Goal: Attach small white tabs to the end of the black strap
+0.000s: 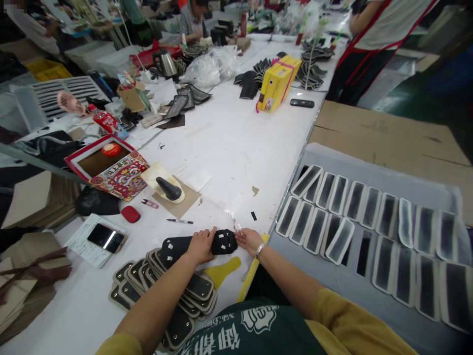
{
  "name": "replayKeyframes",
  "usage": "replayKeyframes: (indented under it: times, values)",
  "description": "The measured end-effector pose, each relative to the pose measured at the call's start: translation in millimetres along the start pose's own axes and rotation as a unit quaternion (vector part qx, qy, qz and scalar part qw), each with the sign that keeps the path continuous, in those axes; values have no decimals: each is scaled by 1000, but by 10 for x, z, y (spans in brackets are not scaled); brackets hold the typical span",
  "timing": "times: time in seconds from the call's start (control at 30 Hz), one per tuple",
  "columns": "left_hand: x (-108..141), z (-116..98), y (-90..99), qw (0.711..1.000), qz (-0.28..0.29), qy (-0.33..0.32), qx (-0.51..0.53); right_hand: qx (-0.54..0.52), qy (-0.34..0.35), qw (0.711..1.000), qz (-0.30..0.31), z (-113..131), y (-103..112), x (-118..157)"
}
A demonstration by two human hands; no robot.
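A black sole-shaped piece [224, 242] with small white tabs on it lies at the table's near edge. My left hand [202, 246] rests across its middle, fingers bent over it and thumb along the far side. At the right end of the piece, my right hand [249, 240] pinches with thumb and fingertips; a small whitish bit [239, 228] shows there, too small to name. Below my left forearm are piled several black, pale-edged pads [199, 287] with shiny studs. A yellow sole-shaped template [223, 272] lies close below the black piece.
Left are a phone [106, 237] on paper, a red mouse [130, 214], a pen [180, 221], a black cone-shaped object [168, 188] and a patterned box [118, 172]. A yellow box [279, 83] stands farther back. Rows of pale-edged panels [358, 199] lie right; a person [380, 44] stands beyond.
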State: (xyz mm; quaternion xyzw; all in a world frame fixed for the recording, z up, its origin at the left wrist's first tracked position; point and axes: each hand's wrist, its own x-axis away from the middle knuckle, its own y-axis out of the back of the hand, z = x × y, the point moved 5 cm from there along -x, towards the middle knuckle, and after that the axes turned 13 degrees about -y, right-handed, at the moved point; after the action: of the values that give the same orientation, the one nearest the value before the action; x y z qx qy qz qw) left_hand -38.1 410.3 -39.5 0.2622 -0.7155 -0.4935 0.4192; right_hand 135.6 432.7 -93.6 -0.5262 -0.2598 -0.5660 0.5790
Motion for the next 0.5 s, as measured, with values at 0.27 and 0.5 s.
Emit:
replayKeyframes:
  times: [0.27, 0.5]
  values:
    - [-171, -114, 85, 990, -70, 50, 114, 39, 44, 998, 0, 442, 237, 80]
    - [-143, -126, 231, 967, -176, -11, 183, 32, -5, 999, 39, 187, 347, 357]
